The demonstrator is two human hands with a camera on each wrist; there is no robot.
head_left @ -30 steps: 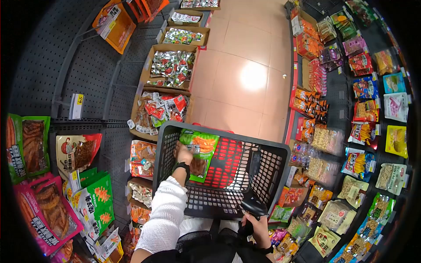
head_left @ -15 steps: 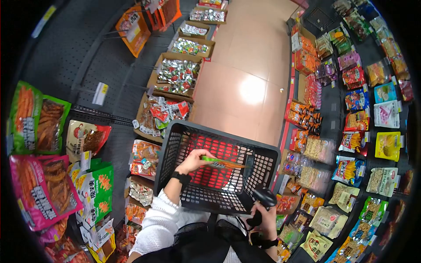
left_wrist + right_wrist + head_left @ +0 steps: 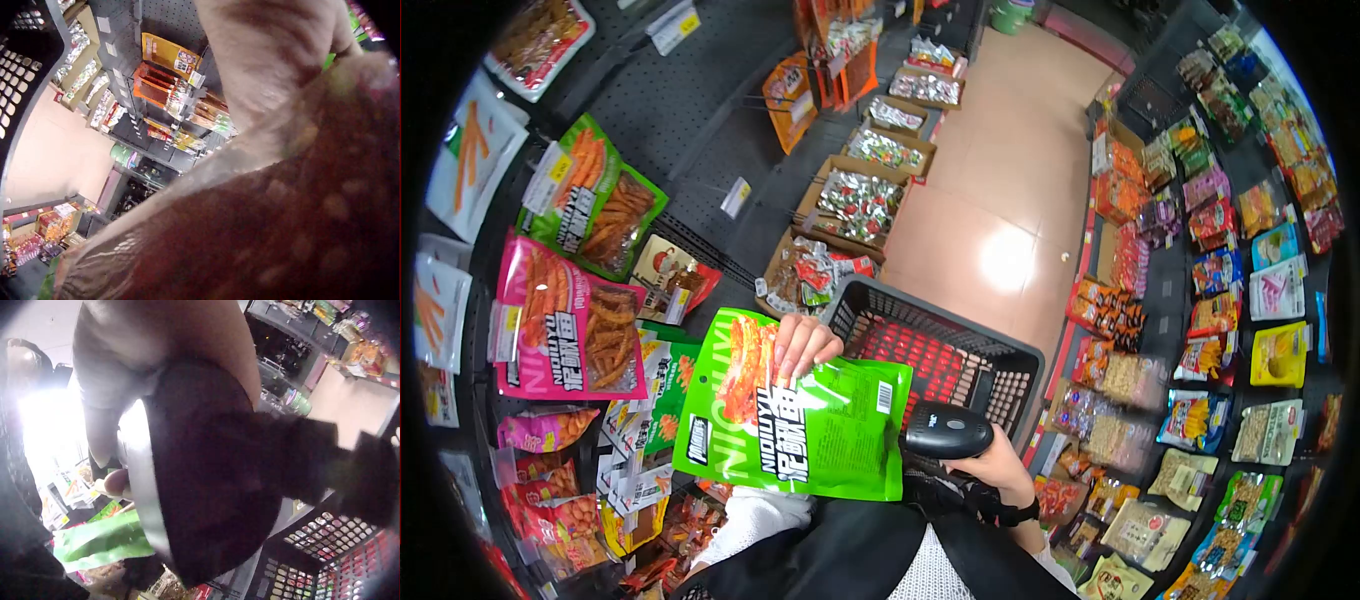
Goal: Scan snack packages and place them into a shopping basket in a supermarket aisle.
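My left hand [image 3: 802, 344] grips the top edge of a green snack bag [image 3: 800, 410] and holds it up flat in front of me, its printed face and barcode toward the camera. My right hand [image 3: 992, 468] holds a black barcode scanner [image 3: 947, 431] just right of the bag, its head beside the bag's right edge. The black shopping basket [image 3: 985, 345] with a red bottom sits below and behind both hands. In the left wrist view the bag's reddish window [image 3: 262, 225] fills the frame, blurred. The right wrist view shows the scanner [image 3: 212, 469] close up and the green bag [image 3: 103, 540] beyond it.
Pegboard shelving on the left carries hanging snack bags [image 3: 570, 320] and cardboard boxes of wrapped sweets [image 3: 855, 205]. Racks of snack packets [image 3: 1230, 250] line the right side. A tiled aisle floor [image 3: 1000, 190] runs ahead between them.
My left hand has lifted the green bag out of the basket and turned it up flat toward me. The right hand has raised the scanner next to the bag. My head has tilted up.
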